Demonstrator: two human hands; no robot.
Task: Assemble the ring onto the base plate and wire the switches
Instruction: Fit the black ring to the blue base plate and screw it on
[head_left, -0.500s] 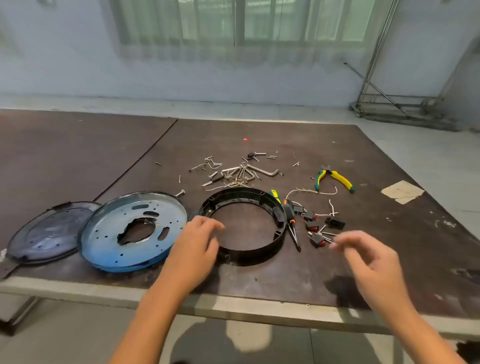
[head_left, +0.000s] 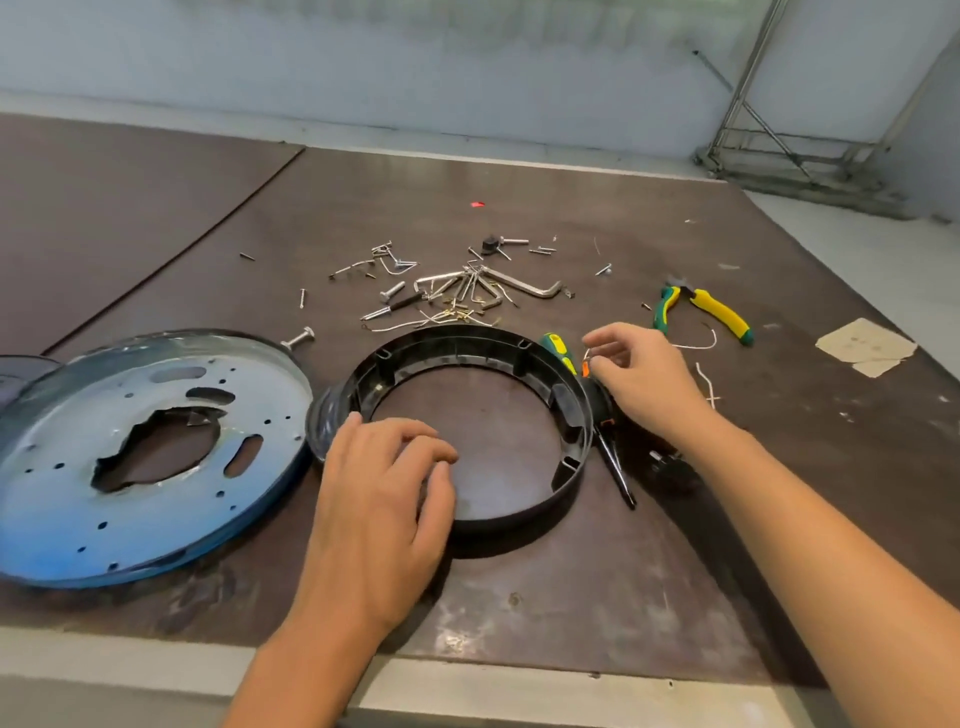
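Observation:
The black plastic ring (head_left: 452, 343) lies flat on the dark table, just right of the round blue-tinted metal base plate (head_left: 78, 415), and their rims almost touch. My left hand (head_left: 379, 488) rests on the ring's near-left rim with the fingers curled over it. My right hand (head_left: 644, 379) hovers at the ring's right side, thumb and forefinger pinched close beside a small orange part and a thin wire. Whether it grips anything is unclear. The switches lie mostly hidden beneath that hand; one dark piece (head_left: 670, 462) shows under the wrist.
A screwdriver (head_left: 615, 467) lies against the ring's right side. Behind the ring are loose screws and hex keys (head_left: 467, 291). Green-yellow pliers (head_left: 722, 312) and a paper scrap (head_left: 862, 345) sit to the right. A dark lid (head_left: 21, 374) is at the far left. The table's front edge is close.
The view has come closer and lower over the table. My right hand moved forward to the parts beside the ring's right rim. My left hand settled further onto the near-left rim.

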